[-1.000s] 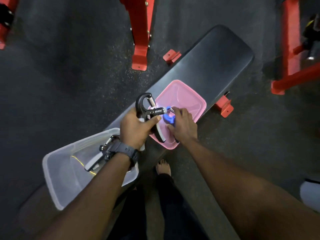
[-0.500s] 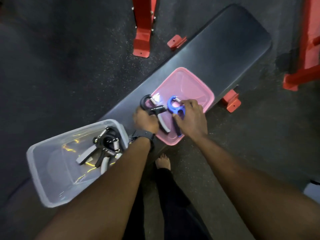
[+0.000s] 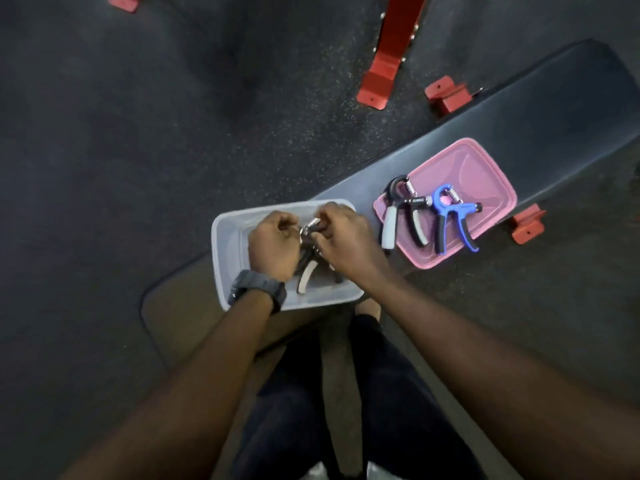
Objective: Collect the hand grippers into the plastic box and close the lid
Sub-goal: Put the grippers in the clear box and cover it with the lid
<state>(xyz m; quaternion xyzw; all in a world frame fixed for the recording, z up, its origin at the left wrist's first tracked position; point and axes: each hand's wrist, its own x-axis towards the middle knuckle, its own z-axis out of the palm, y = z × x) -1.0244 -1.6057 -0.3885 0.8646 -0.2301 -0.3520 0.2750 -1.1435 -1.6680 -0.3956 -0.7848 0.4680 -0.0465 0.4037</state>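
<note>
A clear plastic box (image 3: 221, 258) sits on the black bench (image 3: 540, 133). Both hands are inside it. My left hand (image 3: 273, 247) and my right hand (image 3: 346, 244) are closed on black hand grippers (image 3: 306, 271) that lie in the box; how many there are is hidden by the hands. To the right the pink lid (image 3: 485, 174) lies flat on the bench. A black hand gripper with grey handles (image 3: 403, 213) and a blue hand gripper (image 3: 450, 216) rest on the lid, untouched.
Red metal frame feet (image 3: 381, 74) stand on the dark speckled floor behind the bench, and red brackets (image 3: 445, 95) sit by the bench edges. My legs and one bare foot (image 3: 369, 308) are below the box.
Both hands let go of the black and blue grippers, which now lie on the pink lid, and moved left into the clear box onto the grippers there.
</note>
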